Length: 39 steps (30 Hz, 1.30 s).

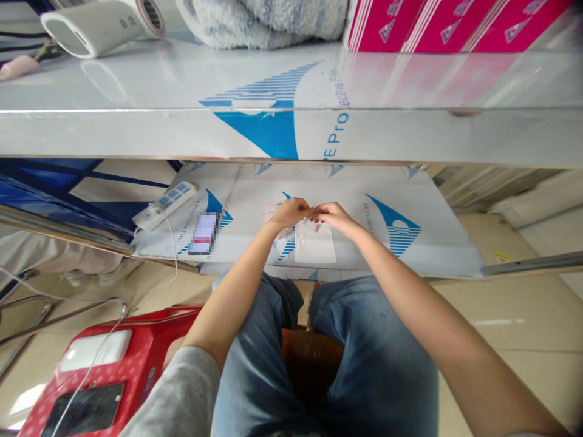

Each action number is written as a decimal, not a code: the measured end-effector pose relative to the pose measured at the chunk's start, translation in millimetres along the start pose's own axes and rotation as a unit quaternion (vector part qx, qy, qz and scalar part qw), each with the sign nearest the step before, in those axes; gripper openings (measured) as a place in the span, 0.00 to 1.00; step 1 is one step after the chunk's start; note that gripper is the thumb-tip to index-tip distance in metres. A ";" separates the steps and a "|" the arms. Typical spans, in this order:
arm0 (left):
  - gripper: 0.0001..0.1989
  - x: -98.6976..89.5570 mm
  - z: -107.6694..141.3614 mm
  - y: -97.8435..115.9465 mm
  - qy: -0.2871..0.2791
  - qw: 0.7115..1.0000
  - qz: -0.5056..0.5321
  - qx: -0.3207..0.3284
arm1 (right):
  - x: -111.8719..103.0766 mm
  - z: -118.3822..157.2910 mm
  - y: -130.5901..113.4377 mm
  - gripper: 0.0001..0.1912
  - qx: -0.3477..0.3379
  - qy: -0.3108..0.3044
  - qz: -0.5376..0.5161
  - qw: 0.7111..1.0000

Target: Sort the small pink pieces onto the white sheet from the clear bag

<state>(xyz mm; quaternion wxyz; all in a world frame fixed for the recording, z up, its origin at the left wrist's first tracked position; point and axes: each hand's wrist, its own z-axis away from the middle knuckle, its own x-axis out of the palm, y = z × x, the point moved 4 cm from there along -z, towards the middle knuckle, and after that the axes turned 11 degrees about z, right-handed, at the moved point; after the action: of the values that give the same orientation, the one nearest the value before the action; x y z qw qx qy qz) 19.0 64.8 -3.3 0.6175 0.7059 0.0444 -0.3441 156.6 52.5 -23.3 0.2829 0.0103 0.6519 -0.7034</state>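
Note:
My left hand (291,213) and my right hand (336,217) meet over the lower shelf (246,230), their fingertips pinched together and almost touching. Whatever sits between the fingers is too small and blurred to name. Just below them lies a flat whitish square (315,247), like paper or a thin packet, with a clear, shiny patch at its upper edge. I cannot tell whether the fingers hold that edge. Faint reddish lines show on the surface beside my left hand.
Left on the shelf are a phone (203,233) and a power strip (164,205) with a white cable. The upper shelf (155,130) carries a hair dryer (102,27), a fluffy towel (273,21) and pink boxes (437,24). A red dotted suitcase (136,358) holds a tablet-like device (84,409) and a white box (96,351).

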 end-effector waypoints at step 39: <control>0.09 4.5 9.1 5.8 -0.019 0.997 0.064 -0.035 | -3.9 11.5 -5.5 0.05 -0.014 -0.048 0.031 0.998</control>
<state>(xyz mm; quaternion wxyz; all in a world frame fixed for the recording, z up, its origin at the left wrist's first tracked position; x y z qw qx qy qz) 21.4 53.6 -0.8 0.6635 0.6783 -0.0008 -0.3157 161.8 43.4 -15.0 0.3353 -0.0072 0.6468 -0.6850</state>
